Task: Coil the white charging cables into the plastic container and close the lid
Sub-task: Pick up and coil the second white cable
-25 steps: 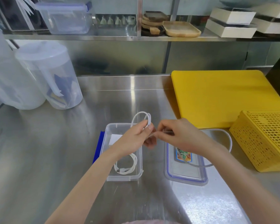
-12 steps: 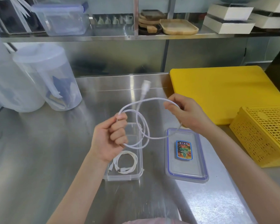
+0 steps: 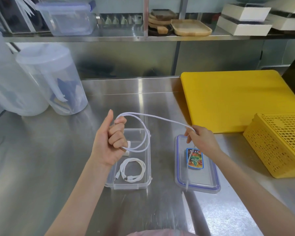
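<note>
Fists: left hand (image 3: 109,142) grips cable (image 3: 160,118); right hand (image 3: 201,140) pinches it.

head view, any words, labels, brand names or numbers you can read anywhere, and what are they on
No text can be read in this view.
Colourful sticker on the clear lid: it carries print, but too small and blurred to read.
White boxes on the shelf: no marking visible.
Yellow basket, yellow cutting board, clear container and clear jugs: no lettering visible.
</note>
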Demonstrator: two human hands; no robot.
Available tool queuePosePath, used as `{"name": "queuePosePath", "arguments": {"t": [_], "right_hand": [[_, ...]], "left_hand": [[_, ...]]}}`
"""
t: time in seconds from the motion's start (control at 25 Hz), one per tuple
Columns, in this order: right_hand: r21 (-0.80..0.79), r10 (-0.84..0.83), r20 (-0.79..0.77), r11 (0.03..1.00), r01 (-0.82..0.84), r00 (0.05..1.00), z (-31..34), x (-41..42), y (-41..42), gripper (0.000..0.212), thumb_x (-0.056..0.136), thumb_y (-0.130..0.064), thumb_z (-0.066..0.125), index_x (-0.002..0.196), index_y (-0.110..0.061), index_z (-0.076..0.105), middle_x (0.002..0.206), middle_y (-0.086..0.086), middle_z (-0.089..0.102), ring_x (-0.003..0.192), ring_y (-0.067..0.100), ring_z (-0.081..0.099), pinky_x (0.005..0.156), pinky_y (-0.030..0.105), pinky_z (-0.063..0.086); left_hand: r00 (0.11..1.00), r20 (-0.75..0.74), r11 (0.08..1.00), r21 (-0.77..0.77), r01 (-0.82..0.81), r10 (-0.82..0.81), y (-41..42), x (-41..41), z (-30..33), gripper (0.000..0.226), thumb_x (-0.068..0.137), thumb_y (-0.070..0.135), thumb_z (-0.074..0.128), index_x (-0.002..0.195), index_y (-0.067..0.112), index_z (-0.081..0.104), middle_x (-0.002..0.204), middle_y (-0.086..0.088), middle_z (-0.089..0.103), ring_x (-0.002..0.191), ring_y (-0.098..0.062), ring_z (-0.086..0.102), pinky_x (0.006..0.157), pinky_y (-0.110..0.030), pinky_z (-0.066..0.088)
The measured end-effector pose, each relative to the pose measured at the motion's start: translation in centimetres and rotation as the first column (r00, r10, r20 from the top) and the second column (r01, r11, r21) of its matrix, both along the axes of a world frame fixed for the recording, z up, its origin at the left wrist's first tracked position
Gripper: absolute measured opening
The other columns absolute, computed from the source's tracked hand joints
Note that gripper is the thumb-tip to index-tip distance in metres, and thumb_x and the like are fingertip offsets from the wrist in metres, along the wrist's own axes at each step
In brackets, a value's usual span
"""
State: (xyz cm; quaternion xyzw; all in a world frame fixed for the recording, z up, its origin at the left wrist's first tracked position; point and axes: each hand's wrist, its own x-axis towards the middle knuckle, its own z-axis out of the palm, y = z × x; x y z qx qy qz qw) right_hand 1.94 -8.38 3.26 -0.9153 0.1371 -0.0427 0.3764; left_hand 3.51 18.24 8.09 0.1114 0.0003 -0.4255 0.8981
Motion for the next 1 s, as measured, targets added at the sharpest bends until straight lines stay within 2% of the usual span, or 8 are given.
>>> {"name": "queuePosePath", "arguments": {"t": [0.32,0.48,0.56,0.64,0.72,0.8,0.88,1.0], "right_hand": [[0.134,-0.149,-0.163,0.976,0.172,0.975,-2.1,-0.7,-1.4,0.047,0.095,-0.036,0.035,0.057,-0.018,0.057,0.065,0.007,0.064,0.068,0.023,0.057,0.070,0.035,0.049],[0.087,0.007,-0.181,0.996,0.009,0.983,-0.8,-0.1,0.5,0.023,0.092,-0.030,0.046,0.103,-0.013,0.056,0.106,0.014,0.067,0.085,0.020,0.057,0.061,0.022,0.039],[0.115,0.054,-0.106,0.993,-0.041,0.993,0.5,0.0,1.6,0.056,0.086,-0.029,0.057,0.134,-0.013,0.033,0.134,0.013,0.050,0.113,0.024,0.052,0.077,0.017,0.037],[0.050,0.126,0.068,0.990,-0.129,0.990,2.3,-0.2,2.8,0.078,0.082,-0.030,0.063,0.143,-0.017,0.016,0.146,0.005,0.036,0.131,0.019,0.037,0.090,0.015,0.029],[-0.014,0.305,0.175,0.951,-0.308,0.936,4.1,-0.5,4.3,0.067,0.082,-0.036,0.060,0.139,-0.023,0.027,0.138,-0.005,0.045,0.124,0.008,0.041,0.095,0.019,0.029],[-0.022,0.491,0.156,0.869,-0.494,0.857,5.5,-0.6,5.8,0.041,0.084,-0.037,0.056,0.124,-0.028,0.048,0.106,-0.017,0.059,0.096,-0.005,0.052,0.083,0.014,0.038],[-0.003,0.532,0.168,0.842,-0.539,0.830,6.1,-0.3,6.7,0.019,0.085,-0.031,0.057,0.103,-0.025,0.062,0.080,-0.020,0.057,0.074,-0.001,0.054,0.066,0.010,0.040],[-0.005,0.471,0.271,0.873,-0.488,0.840,6.6,0.2,7.1,0.014,0.085,-0.026,0.058,0.092,-0.019,0.068,0.072,-0.018,0.054,0.067,0.002,0.051,0.061,0.008,0.038]], "left_hand": [[1.000,-0.009,0.998,-0.056,0.016,-0.016,1.7,1.1,-0.3,0.032,0.095,0.018,0.037,0.084,-0.009,0.052,0.049,-0.007,0.025,0.037,-0.004,0.010,0.041,-0.020,0.009],[0.993,0.106,0.992,0.104,-0.068,0.057,-0.4,0.5,-1.1,0.022,0.079,0.018,0.065,0.067,0.004,0.053,0.047,0.002,0.020,0.032,-0.009,0.008,0.032,-0.018,0.004],[0.968,0.241,0.931,0.333,-0.149,0.069,-1.1,-0.1,-1.2,0.027,0.072,0.029,0.066,0.062,0.016,0.045,0.046,0.005,0.012,0.031,-0.012,0.007,0.030,-0.017,0.004],[0.963,0.265,0.870,0.460,-0.177,0.056,-1.5,-0.4,-1.3,0.024,0.076,0.033,0.052,0.061,0.019,0.039,0.047,0.004,0.009,0.032,-0.012,0.006,0.029,-0.015,0.005],[0.969,0.245,0.846,0.507,-0.162,0.038,-2.0,-0.4,-1.6,0.024,0.077,0.032,0.049,0.059,0.019,0.041,0.047,0.004,0.009,0.032,-0.012,0.005,0.028,-0.014,0.007],[0.974,0.226,0.851,0.507,-0.137,0.022,-2.2,-0.5,-1.6,0.024,0.077,0.033,0.049,0.059,0.018,0.043,0.046,0.004,0.009,0.032,-0.012,0.005,0.028,-0.014,0.007],[0.972,0.232,0.866,0.489,-0.101,-0.018,-2.3,-0.7,-1.6,0.026,0.079,0.034,0.048,0.058,0.018,0.048,0.046,0.003,0.010,0.032,-0.011,0.006,0.028,-0.014,0.008],[0.961,0.269,0.891,0.450,-0.063,-0.068,-2.6,-1.4,-1.8,0.033,0.083,0.036,0.044,0.058,0.019,0.055,0.042,0.005,0.016,0.032,-0.010,0.010,0.028,-0.014,0.017]]}}
